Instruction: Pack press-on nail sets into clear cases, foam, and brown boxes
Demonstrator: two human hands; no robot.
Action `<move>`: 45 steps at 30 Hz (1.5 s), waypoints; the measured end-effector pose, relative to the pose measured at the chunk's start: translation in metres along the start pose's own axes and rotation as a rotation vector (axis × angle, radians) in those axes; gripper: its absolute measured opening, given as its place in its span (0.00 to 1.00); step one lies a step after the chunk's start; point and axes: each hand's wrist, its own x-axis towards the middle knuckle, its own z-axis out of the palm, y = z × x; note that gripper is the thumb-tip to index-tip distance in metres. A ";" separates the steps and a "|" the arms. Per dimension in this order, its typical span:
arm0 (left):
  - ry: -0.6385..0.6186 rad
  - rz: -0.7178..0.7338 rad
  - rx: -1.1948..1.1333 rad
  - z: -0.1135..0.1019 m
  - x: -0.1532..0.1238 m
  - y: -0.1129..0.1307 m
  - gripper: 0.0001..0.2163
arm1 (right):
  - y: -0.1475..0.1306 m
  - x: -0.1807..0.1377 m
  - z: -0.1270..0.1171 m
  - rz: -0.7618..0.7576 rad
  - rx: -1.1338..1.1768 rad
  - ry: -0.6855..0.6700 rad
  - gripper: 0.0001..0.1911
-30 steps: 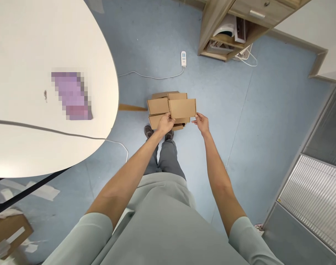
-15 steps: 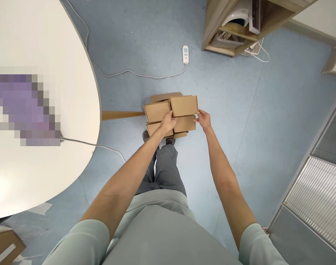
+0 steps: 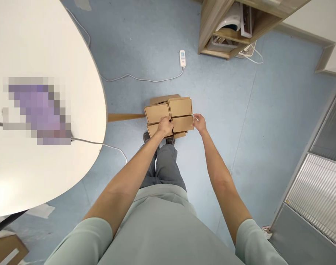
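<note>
Small brown cardboard boxes sit in a cluster of stacks by my feet. On top are an upper left box (image 3: 156,113), an upper right box (image 3: 180,107), a lower right box (image 3: 182,124) and a lower left box (image 3: 152,129), partly covered by my hand. My left hand (image 3: 165,127) reaches into the middle, its fingers closed at the left edge of the lower right box. On that box's opposite edge, my right hand (image 3: 200,123) pinches with thumb and fingers near the corner. The fingertips of my left hand are partly hidden.
A round white table (image 3: 82,162) stands at left, a blurred purple item (image 3: 41,106) on it. A white cable runs across the floor to a small controller (image 3: 182,58) beyond the boxes. A wooden shelf unit (image 3: 205,29) stands at upper right. Another carton (image 3: 7,250) lies lower left.
The upper right box has settled lower and squarer on its stack, and my hands have come off it. Both have shifted slightly toward me, onto the sides of the lower right box.
</note>
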 end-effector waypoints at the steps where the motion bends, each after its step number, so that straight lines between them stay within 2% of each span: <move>1: 0.009 -0.012 0.049 -0.003 -0.012 0.007 0.05 | -0.003 -0.013 -0.005 -0.012 0.006 0.000 0.13; 4: 0.029 -0.042 0.252 -0.011 -0.057 0.033 0.02 | -0.018 -0.058 -0.020 -0.010 0.001 0.002 0.13; 6: 0.038 -0.036 0.311 -0.015 -0.091 0.052 0.05 | -0.030 -0.092 -0.031 0.008 0.019 -0.001 0.11; 9: 0.039 0.000 0.282 -0.019 -0.142 0.079 0.11 | -0.051 -0.139 -0.049 -0.007 0.062 -0.010 0.11; 13: 0.072 0.059 0.197 -0.021 -0.202 0.109 0.12 | -0.080 -0.188 -0.070 -0.067 0.090 -0.048 0.11; 18: 0.074 0.113 0.041 -0.027 -0.267 0.129 0.13 | -0.110 -0.228 -0.087 -0.158 0.136 -0.125 0.14; 23: 0.133 0.146 -0.079 -0.043 -0.321 0.136 0.17 | -0.132 -0.261 -0.085 -0.215 0.171 -0.172 0.16; 32: 0.292 0.213 -0.235 -0.084 -0.379 0.127 0.23 | -0.160 -0.325 -0.054 -0.303 0.196 -0.271 0.19; 36: 0.329 0.239 -0.311 -0.109 -0.398 0.118 0.23 | -0.173 -0.358 -0.032 -0.375 0.163 -0.314 0.18; 40: 0.379 0.318 -0.385 -0.150 -0.421 0.099 0.23 | -0.186 -0.397 0.007 -0.425 0.123 -0.339 0.20; 45: 0.457 0.392 -0.471 -0.208 -0.454 0.067 0.21 | -0.198 -0.456 0.076 -0.497 0.107 -0.365 0.22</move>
